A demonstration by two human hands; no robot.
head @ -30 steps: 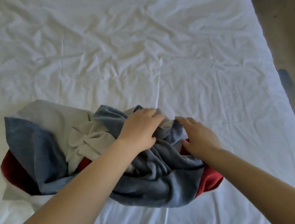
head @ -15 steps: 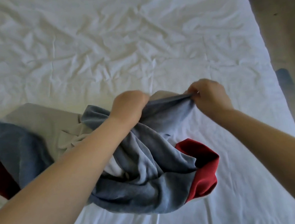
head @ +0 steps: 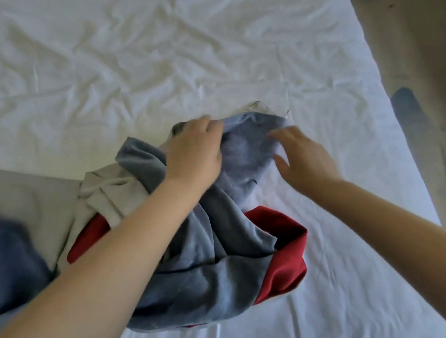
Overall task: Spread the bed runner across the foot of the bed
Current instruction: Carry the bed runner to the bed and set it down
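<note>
My left hand (head: 194,151) grips a blue fold of the runner (head: 223,275), fingers curled over its far edge. My right hand (head: 306,158) is open, fingers loosely spread, just beside that fold. The runner lies bunched, blue, grey and red, on the wrinkled white bed (head: 147,65).

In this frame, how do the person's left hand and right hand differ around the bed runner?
The left hand curls its fingers into a fold of the bed runner, gripping it; the right hand has straight, spread fingers and grips nothing. The left hand sits over the bunched middle; the right hand is at the runner's right edge, by the white sheet. Both work the runner's far end.
</note>
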